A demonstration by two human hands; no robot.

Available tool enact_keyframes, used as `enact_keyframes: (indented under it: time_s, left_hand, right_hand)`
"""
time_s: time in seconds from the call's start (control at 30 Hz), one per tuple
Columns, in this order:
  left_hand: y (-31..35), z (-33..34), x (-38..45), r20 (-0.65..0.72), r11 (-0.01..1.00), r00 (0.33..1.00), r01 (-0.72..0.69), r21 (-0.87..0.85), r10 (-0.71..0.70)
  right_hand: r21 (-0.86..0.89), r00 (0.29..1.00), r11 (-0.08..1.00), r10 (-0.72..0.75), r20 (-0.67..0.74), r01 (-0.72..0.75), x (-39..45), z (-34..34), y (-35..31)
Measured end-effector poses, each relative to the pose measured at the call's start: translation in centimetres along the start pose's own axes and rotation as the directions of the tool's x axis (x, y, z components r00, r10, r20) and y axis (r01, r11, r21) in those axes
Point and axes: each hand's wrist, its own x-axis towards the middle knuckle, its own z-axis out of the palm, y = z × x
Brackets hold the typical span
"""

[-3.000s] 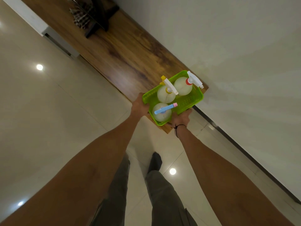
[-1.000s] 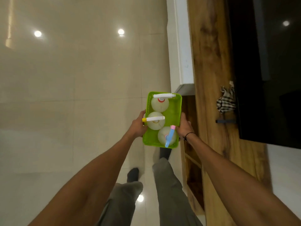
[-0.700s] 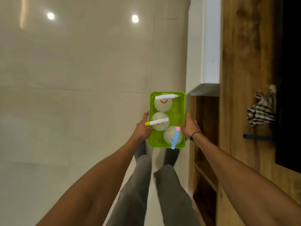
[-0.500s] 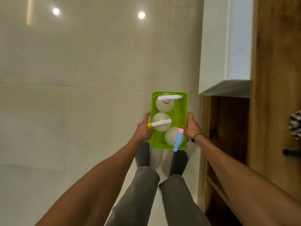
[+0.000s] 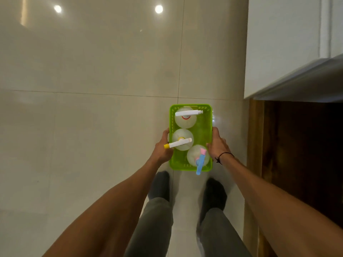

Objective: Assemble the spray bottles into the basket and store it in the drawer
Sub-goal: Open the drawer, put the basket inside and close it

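Green basket (image 5: 207, 127) at frame centre, long axis running up-frame, held over tiled floor (image 5: 92, 117). Left hand (image 5: 163, 148) grasps left rim, right hand (image 5: 217, 145) right rim. Three spray bottles (image 5: 182, 139) upright inside. Open wooden cabinet (image 5: 297, 154) at right; floor open left.

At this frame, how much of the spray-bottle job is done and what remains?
Done: three spray bottles stand in the green basket, with red-collared, yellow-tipped and blue heads. In hand: the left hand and right hand each hold a long side of the basket, carried above the tiled floor. Left: storing it; the dark wooden opening lies to the right, and no drawer is clearly identifiable.
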Motion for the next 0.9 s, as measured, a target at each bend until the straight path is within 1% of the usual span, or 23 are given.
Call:
enact_keyframes:
  time_s: [0.2,0.3,0.4,0.43,0.5,0.53,0.57,0.6,0.67,0.7,0.73,0.77,0.8,0.87,0.9]
  left_hand:
    - [-1.3,-0.9,1.8,0.095,0.995,0.994,0.057,-0.079,-0.049]
    - [-0.8,-1.4,1.6,0.103,0.995,0.992,0.083,-0.049,-0.077]
    - [0.8,-2.1,0.8,0.01,0.997,0.997,0.072,0.014,-0.072]
    - [1.5,-2.5,0.4,-0.039,0.997,0.996,0.079,0.011,-0.078]
    - [3.3,-3.5,-0.5,-0.125,0.995,0.987,0.093,-0.024,-0.096]
    - [4.4,-4.1,-0.9,-0.16,0.995,0.982,0.092,-0.039,-0.097]
    - [5.5,-4.8,-1.3,-0.191,0.995,0.977,0.087,-0.043,-0.093]
    - [6.6,-5.4,-1.6,-0.222,0.996,0.971,0.079,-0.039,-0.086]
    - [9.1,-6.5,-2.1,-0.262,0.998,0.963,0.05,-0.032,-0.057]
    - [10.4,-6.9,-2.2,-0.265,0.999,0.964,0.026,-0.028,-0.032]
    - [11.8,-7.0,-2.3,-0.259,1.0,0.966,-0.004,-0.021,-0.002]
    - [13.2,-7.0,-2.4,-0.248,0.999,0.968,-0.037,-0.018,0.032]
    - [14.5,-6.8,-2.5,-0.233,0.997,0.97,-0.075,-0.021,0.068]
    - [17.2,-6.0,-2.6,-0.192,0.986,0.97,-0.162,-0.034,0.152]
    - [18.5,-5.4,-2.7,-0.168,0.978,0.966,-0.206,-0.038,0.197]
  right_hand:
    - [0.034,1.0,0.999,0.001,0.006,-0.001,1.7,0.5,0.9]
    - [0.099,1.0,0.995,0.015,0.016,-0.017,1.6,-0.1,0.7]
    - [0.137,0.998,0.988,0.07,0.006,-0.07,0.7,-1.6,-0.3]
    - [0.173,0.995,0.98,0.102,-0.016,-0.098,0.4,-2.3,-0.7]
    - [0.302,0.98,0.941,0.181,-0.078,-0.15,-0.3,-4.2,-1.4]
    - [0.395,0.968,0.902,0.231,-0.098,-0.175,-0.6,-5.3,-1.8]
    - [0.511,0.953,0.836,0.286,-0.098,-0.199,-0.9,-6.4,-2.2]
    - [0.649,0.941,0.733,0.33,-0.077,-0.204,-1.2,-7.4,-2.5]
    - [0.888,0.935,0.441,0.352,-0.032,-0.135,-1.8,-9.6,-3.2]
    - [0.953,0.938,0.29,0.347,-0.017,-0.09,-2.0,-10.7,-3.6]
    - [0.983,0.942,0.175,0.336,-0.01,-0.053,-2.1,-11.8,-4.0]
    - [0.993,0.946,0.114,0.323,-0.016,-0.023,-2.3,-12.7,-4.5]
    - [0.995,0.949,0.095,0.314,-0.031,0.001,-2.4,-13.4,-5.2]
    - [0.991,0.951,0.131,0.303,-0.063,0.023,-2.8,-14.6,-6.7]
    - [0.983,0.951,0.182,0.3,-0.073,0.018,-2.9,-15.0,-7.3]
